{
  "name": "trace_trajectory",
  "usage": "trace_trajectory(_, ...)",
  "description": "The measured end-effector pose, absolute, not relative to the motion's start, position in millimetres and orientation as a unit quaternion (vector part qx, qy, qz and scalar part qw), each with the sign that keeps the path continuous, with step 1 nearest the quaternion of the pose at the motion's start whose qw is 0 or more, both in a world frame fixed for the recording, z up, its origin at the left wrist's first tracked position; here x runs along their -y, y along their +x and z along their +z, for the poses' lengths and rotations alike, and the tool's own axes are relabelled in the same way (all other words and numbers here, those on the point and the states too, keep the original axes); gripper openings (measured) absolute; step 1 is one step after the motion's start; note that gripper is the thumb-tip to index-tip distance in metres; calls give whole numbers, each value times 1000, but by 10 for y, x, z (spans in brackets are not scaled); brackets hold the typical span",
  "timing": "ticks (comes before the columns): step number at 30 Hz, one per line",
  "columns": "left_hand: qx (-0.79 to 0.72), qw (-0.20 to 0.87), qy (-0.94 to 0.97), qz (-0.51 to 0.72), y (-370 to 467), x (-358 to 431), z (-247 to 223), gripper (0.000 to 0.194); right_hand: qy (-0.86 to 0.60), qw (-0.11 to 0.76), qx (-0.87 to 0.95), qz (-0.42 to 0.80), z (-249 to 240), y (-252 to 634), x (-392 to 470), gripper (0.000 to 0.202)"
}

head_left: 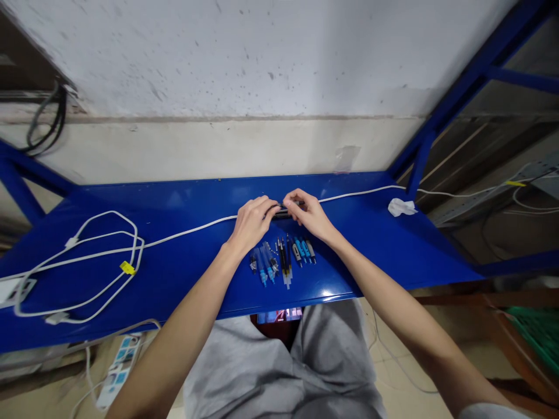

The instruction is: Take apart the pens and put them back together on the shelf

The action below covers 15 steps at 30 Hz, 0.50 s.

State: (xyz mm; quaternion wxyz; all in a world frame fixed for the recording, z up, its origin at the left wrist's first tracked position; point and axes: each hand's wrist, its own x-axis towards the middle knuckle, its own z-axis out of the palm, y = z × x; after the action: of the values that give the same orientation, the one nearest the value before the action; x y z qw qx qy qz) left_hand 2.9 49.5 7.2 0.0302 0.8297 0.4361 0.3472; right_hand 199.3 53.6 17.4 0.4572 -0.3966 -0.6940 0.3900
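Note:
My left hand (pixel 253 219) and my right hand (pixel 307 212) meet above the far middle of the blue table, their fingertips almost touching. Each pinches a thin dark piece that looks like a black pen (pixel 280 205), mostly hidden by the fingers. Just below it lies another dark, pen-like item (pixel 283 214). Nearer me, disassembled pen parts form small groups. Clear barrels with blue ends (pixel 262 265) are on the left, beside small springs (pixel 276 247). Ink refills (pixel 285 262) lie in the middle, with grey and blue pen upper halves (pixel 303 250) to their right.
A white cable (pixel 187 231) crosses the blue table (pixel 349 256) behind the hands. Its loops, with a yellow tag (pixel 127 267), lie at left. Crumpled white tissue (pixel 400 207) sits at right. Blue frame posts (pixel 421 163) flank the table; a power strip (pixel 120 369) is below.

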Motion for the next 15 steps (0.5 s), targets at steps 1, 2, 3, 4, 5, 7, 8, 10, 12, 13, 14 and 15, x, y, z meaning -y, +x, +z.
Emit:
trace_trajectory(1, -440, 26, 828, 348, 24, -501, 69, 29, -382, 456, 693, 406, 176, 1990, -544, 40)
trace_trajectory(2, -439, 26, 828, 349, 21, -503, 65, 26, -379, 455, 691, 414, 174, 1989, -550, 40)
trace_trajectory(3, -434, 29, 829, 351, 21, -502, 61, 24, -387, 456, 690, 408, 170, 1991, -554, 41)
trace_trajectory(4, -427, 36, 831, 353, 24, -497, 57, 22, -403, 454, 692, 391, 163, 1995, -554, 41)
trace_trajectory(5, -421, 45, 833, 356, 30, -490, 53, 20, -423, 450, 696, 366, 155, 1999, -551, 44)
trace_trajectory(7, -416, 63, 833, 359, 42, -476, 47, 18, -453, 435, 712, 314, 143, 2005, -538, 53)
trace_trajectory(8, -418, 70, 832, 358, 47, -473, 46, 18, -456, 430, 719, 299, 140, 2005, -532, 55)
trace_trajectory(10, -422, 78, 830, 355, 49, -474, 45, 19, -433, 434, 728, 308, 140, 2001, -529, 47)
trace_trajectory(12, -415, 86, 831, 360, 44, -484, 46, 22, -398, 446, 725, 342, 143, 1997, -535, 38)
trace_trajectory(13, -409, 89, 832, 364, 41, -490, 46, 24, -392, 448, 722, 353, 144, 1997, -540, 38)
trace_trajectory(14, -401, 88, 834, 369, 39, -495, 45, 26, -397, 445, 720, 354, 144, 1998, -543, 39)
trace_trajectory(15, -394, 83, 836, 372, 38, -497, 44, 27, -412, 436, 722, 346, 142, 2000, -544, 42)
